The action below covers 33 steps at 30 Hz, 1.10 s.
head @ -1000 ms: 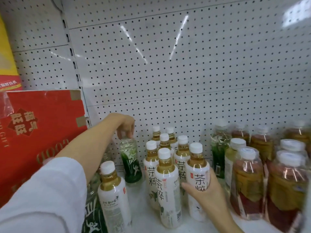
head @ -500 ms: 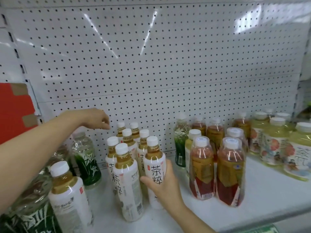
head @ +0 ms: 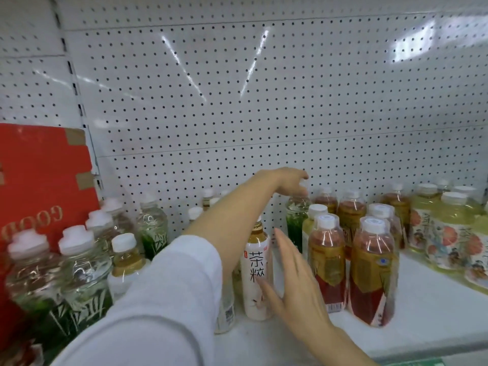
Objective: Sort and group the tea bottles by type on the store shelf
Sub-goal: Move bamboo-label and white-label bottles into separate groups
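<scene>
Bottles crowd the white metal store shelf (head: 435,307) in front of me, backed by a white pegboard wall (head: 237,114). My left hand (head: 287,180) reaches across to the rear row, its fingers curled down over the white cap of a clear green-leaf tea bottle (head: 295,223) that stands upright among red-and-amber labelled tea bottles (head: 372,276). I cannot tell how firmly it grips. My right hand (head: 293,283) is flat, fingers straight and together, holding nothing; its thumb touches a slim white-labelled amber tea bottle (head: 257,270) just to its left. More clear green-leaf bottles (head: 84,268) cluster at the far left beside a red cardboard box (head: 42,175). Pale yellow-green bottles with floral labels (head: 454,233) stand at the far right, apart from the green one my left hand is on.
</scene>
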Tool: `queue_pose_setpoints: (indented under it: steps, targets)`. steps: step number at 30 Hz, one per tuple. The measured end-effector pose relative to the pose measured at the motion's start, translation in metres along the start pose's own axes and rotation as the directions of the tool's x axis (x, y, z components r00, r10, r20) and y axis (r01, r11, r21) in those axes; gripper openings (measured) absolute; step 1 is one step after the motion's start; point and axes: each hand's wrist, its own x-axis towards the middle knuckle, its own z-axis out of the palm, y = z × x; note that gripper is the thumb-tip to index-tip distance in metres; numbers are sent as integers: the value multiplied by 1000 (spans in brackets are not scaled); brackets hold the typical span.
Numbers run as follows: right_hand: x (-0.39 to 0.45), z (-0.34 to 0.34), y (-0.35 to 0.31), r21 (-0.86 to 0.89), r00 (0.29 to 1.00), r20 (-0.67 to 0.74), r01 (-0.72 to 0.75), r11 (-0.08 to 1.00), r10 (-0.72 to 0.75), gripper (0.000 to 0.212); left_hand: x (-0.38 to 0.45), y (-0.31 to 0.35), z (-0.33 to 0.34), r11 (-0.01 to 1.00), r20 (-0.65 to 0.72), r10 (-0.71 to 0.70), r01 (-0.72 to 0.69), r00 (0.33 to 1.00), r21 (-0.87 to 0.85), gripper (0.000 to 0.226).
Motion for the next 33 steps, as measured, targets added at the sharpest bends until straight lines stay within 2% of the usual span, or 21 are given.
queue_pose_setpoints:
  steps: [4,8,10,14,16,18,21,23,27,28,30,32,33]
  targets:
    - [-6,-17,13,-91,996,-68,52,994,-58,74,17,7,15,994,-82,-95,91,992,-56,57]
    - [-15,-32,26,-168,996,-60,56,984,-67,81,13,6,10,987,-110,-160,157,981,-42,38]
    - [-18,-36,30,-205,995,-46,80,976,-91,79,5,3,3,981,-143,-183,171,973,-93,30]
    - [-21,-37,33,-221,988,-45,138,966,-151,71,-26,-4,-27,930,-314,-266,157,911,-332,50]
    - [-21,-34,35,-227,985,-52,152,962,-167,69,-46,-5,-50,891,-451,-287,63,845,-449,52]
    - [-23,-31,37,-232,981,-48,173,957,-189,68,-75,-3,-72,844,-583,-316,-59,749,-533,49]
    - [-26,-21,38,-206,976,-64,191,960,-208,65,-119,-5,-103,788,-742,-355,-245,569,-564,38]
    - [-28,-15,33,-182,971,-110,192,964,-214,52,-148,-10,-118,773,-809,-385,-324,444,-545,30]
    - [-29,-9,4,-18,949,-234,212,977,-210,41,-212,-23,-131,790,-847,-469,-311,249,-528,28]
    - [-30,-9,-8,55,949,-246,218,974,-198,40,-229,-24,-128,791,-845,-476,-302,242,-532,27]
    - [-33,-9,-38,265,968,-200,203,943,-152,37,-264,-21,-110,803,-834,-473,-251,285,-541,27]
    - [-38,-10,-71,492,992,-72,125,862,-103,29,-292,-16,-77,835,-834,-459,-171,306,-522,27]
    - [-40,-9,-87,580,996,27,55,813,-87,33,-304,-14,-59,852,-838,-454,-128,302,-508,27]
